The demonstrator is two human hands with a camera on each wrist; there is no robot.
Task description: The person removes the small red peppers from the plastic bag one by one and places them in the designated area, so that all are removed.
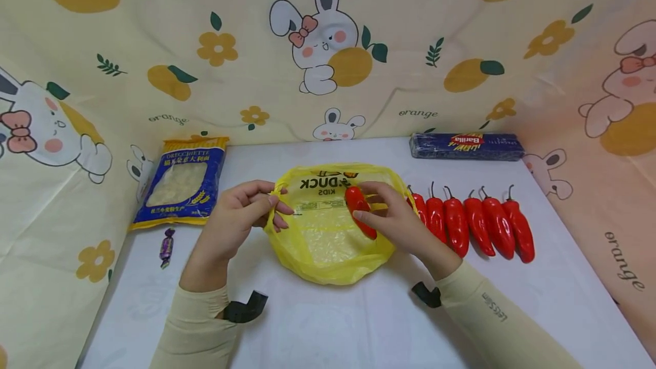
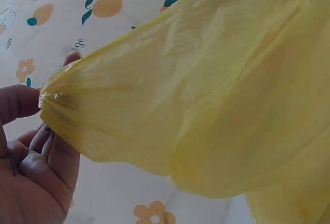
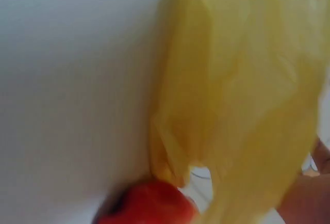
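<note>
A yellow plastic bag point(image 1: 328, 271) with dark print stands with its mouth spread wide in the middle of the table. My left hand point(image 1: 245, 212) pinches the gathered edge of the bag at its left side; in the left wrist view, the thumb and fingers of the left hand point(image 2: 38, 172) draw the film to a point. Over the bag's mouth, my right hand point(image 1: 397, 218) holds a glossy red pepper point(image 1: 360, 209) between thumb and fingers. The right wrist view catches the bag point(image 3: 237, 90) up close, with blurred red point(image 3: 152, 203) at the bottom.
Several red peppers point(image 1: 482, 224) with dark stems lie in a row right of the bag. A blue spaghetti pack point(image 1: 466, 147) lies behind them. At left are a blue and yellow orecchiette bag point(image 1: 181, 181) and a purple-wrapped candy point(image 1: 166, 247). Patterned cloth point(image 1: 230, 101) walls the back and sides.
</note>
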